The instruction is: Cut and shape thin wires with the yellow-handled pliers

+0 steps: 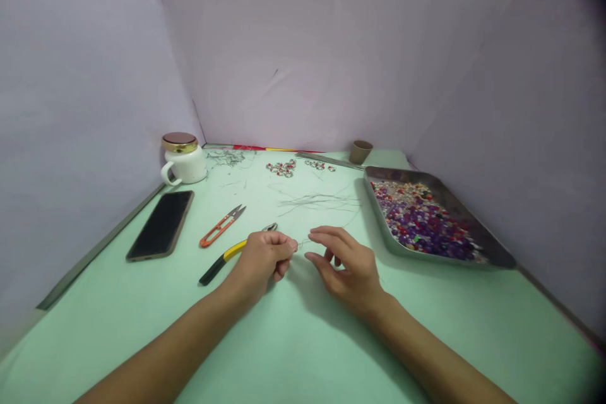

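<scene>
My left hand (267,259) is closed in a pinch on a thin wire (303,243) that shows just past its fingertips. Facing it, my right hand (348,265) has its thumb and fingers apart around the wire's other side; whether a fingertip touches the wire I cannot tell. Partly behind my left hand lie pliers (222,263) with yellow and black handles. Orange thread snips (222,227) rest farther left. Beyond my hands, several loose lengths of wire (317,201) are spread on the green table (284,353).
A metal tray (445,260) of mixed beads (421,221) stands at right. Red-beaded rings (283,168), wire scraps (230,157), straight wires (331,160) and a small brown cup (360,151) are at the back. A phone (161,225) and white lidded mug (186,164) sit left.
</scene>
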The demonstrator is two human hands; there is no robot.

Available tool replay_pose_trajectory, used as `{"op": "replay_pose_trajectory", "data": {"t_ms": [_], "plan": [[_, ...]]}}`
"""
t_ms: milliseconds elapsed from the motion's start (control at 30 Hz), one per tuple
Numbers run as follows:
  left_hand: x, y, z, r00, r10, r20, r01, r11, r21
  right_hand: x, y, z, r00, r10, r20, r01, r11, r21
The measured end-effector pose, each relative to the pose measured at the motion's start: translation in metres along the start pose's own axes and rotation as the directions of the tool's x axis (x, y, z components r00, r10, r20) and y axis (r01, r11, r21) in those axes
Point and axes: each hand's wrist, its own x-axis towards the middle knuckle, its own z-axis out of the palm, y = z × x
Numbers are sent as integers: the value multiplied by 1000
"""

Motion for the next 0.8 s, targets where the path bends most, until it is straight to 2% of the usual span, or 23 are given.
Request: {"op": "replay_pose_trajectory", "data": {"t_ms": [100, 167, 300, 367, 500, 667, 800], "plan": [[-1, 3, 1, 998, 5, 65, -6, 1000, 7, 0, -1, 1, 998, 16, 62, -10, 996, -92], [-2, 6, 0, 995, 28, 94, -27, 1000, -10, 1, -3, 2, 995, 77, 71, -70, 993, -90], [-1, 9, 0, 990, 81, 117, -76, 996, -47, 0, -8, 7, 945, 316, 89, -323, 942, 89], [0, 7, 1, 990, 99, 103, -95, 994, -47, -1, -11, 9, 918, 379, 116, -393, 905, 162], [0, 3, 3, 990, 117, 77, -114, 993, -36, 1, -15, 6, 930, 356, 90, -367, 917, 159], [-2, 6, 2, 989, 112, 98, -110, 994, -17, 7, -17, 0, 975, 202, 98, -219, 950, 223], [-3, 9, 2, 987, 112, 113, -112, 994, -1, 6, -19, 1, 958, 248, 142, -279, 919, 278]]}}
